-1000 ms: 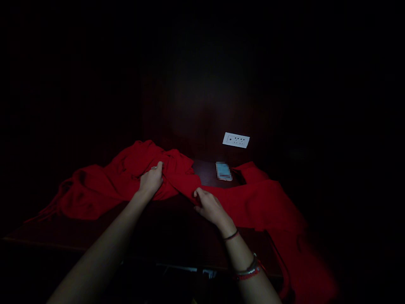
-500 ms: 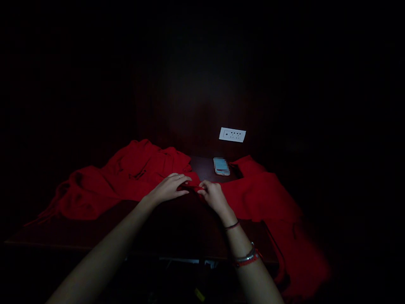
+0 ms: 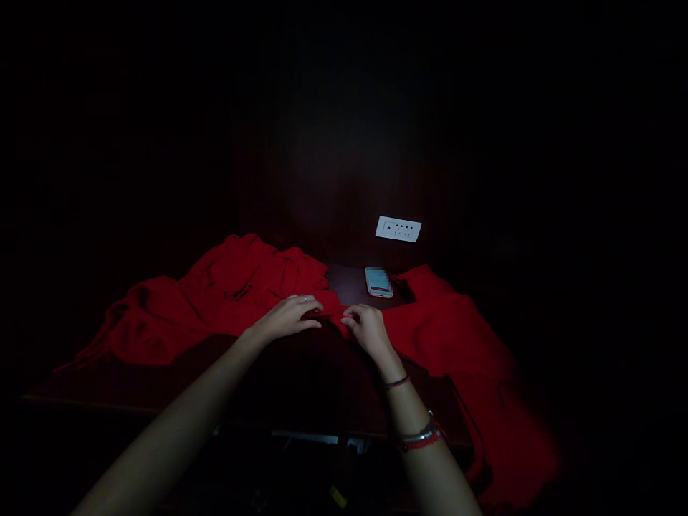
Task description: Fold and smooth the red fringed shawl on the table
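Note:
A long piece of red cloth [image 3: 451, 330] lies rumpled across a dark table, heaped on the left and hanging over the edge on the right. My right hand [image 3: 368, 330] pinches a narrow stretch of it between thumb and fingers, near the middle. Just left of there, my left hand [image 3: 290, 315] rests against the cloth, its thumb apart from the fingers. Thin strands trail from the cloth's left end. Dim light hides most folds and the undersides of both hands.
A phone [image 3: 379, 282] with a lit screen lies behind my right hand. On the dark wall above is a white socket plate [image 3: 398, 229]. The table's front edge [image 3: 107, 407] shows faintly. Below it is a small yellow item [image 3: 338, 497].
The cloth between my hands now lies flatter and shows more red. My right hand has shifted slightly to the right; my left hand stays almost where it was.

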The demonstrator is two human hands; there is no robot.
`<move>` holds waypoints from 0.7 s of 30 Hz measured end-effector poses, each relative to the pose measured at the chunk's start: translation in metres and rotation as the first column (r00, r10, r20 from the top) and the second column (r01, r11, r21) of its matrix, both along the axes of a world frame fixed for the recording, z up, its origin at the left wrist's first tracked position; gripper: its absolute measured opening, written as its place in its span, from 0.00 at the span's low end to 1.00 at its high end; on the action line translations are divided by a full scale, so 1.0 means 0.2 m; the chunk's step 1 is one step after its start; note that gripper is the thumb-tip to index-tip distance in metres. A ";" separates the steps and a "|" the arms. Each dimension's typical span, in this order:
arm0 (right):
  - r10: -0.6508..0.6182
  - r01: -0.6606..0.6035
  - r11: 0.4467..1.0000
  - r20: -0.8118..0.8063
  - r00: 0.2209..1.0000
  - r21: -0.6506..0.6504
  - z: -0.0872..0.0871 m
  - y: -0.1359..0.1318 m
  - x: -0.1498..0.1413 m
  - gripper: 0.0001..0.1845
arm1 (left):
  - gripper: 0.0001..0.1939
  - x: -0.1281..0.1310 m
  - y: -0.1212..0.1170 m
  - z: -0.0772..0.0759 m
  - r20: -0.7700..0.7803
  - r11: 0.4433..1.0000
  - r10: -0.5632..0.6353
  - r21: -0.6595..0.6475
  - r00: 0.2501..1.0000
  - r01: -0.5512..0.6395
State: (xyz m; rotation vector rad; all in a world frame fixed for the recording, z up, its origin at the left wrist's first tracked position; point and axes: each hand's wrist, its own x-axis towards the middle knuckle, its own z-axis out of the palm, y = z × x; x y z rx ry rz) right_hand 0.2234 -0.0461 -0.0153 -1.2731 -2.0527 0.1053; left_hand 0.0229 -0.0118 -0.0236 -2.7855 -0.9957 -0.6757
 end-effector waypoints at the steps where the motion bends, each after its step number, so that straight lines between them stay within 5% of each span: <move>1: -0.008 0.008 1.000 0.002 1.000 0.014 0.00 0.00 0.00 0.02 | 0.13 0.01 0.00 0.00 -0.012 1.000 0.008 0.013 1.000 -0.008; 12: -0.037 0.076 0.989 0.280 0.959 -0.129 0.00 -0.10 0.02 0.07 | 0.11 -0.03 -0.01 0.01 -0.141 0.999 0.037 0.040 0.989 -0.032; 17: -0.150 0.222 0.970 0.465 0.873 -0.104 -0.01 -0.27 0.02 0.10 | 0.10 0.02 -0.12 0.04 -0.231 0.997 0.040 0.078 0.972 -0.023; 21: -0.157 0.205 0.977 0.470 0.869 -0.052 -0.07 -0.37 0.02 0.09 | 0.09 0.00 -0.23 0.03 -0.256 0.993 0.022 0.121 0.966 0.010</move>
